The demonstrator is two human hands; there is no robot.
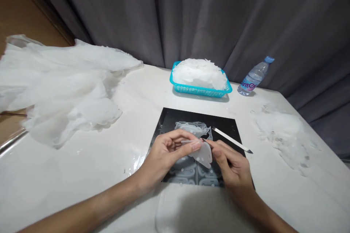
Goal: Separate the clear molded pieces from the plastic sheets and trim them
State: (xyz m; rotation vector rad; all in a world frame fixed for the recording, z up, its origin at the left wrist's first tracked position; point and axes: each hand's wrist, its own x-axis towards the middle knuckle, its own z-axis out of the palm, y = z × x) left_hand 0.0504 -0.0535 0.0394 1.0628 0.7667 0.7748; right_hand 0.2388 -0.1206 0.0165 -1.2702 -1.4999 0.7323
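My left hand (175, 147) pinches a thin, milky, translucent sheet piece (203, 154) with small holes, looking like soft silicone. Close against its right edge, my right hand (232, 160) is closed around a thin dark tool (207, 143), mostly hidden by the fingers, so its kind is unclear. Both hands are over a black mat (226, 123). Beneath them, a translucent sheet with moulded outlines (182, 171) lies on the mat. Behind the fingers is a crumpled clear offcut (188, 127). A white pen-like tool with dark ends (231, 139) rests across the mat's right edge.
A turquoise basket (197, 91) heaped with white translucent pieces (199, 74) stands at the back. Right of it is a water bottle (254, 78). A big pile of translucent sheets (62, 83) covers the left of the white table (131, 116); scraps (284, 127) lie at right.
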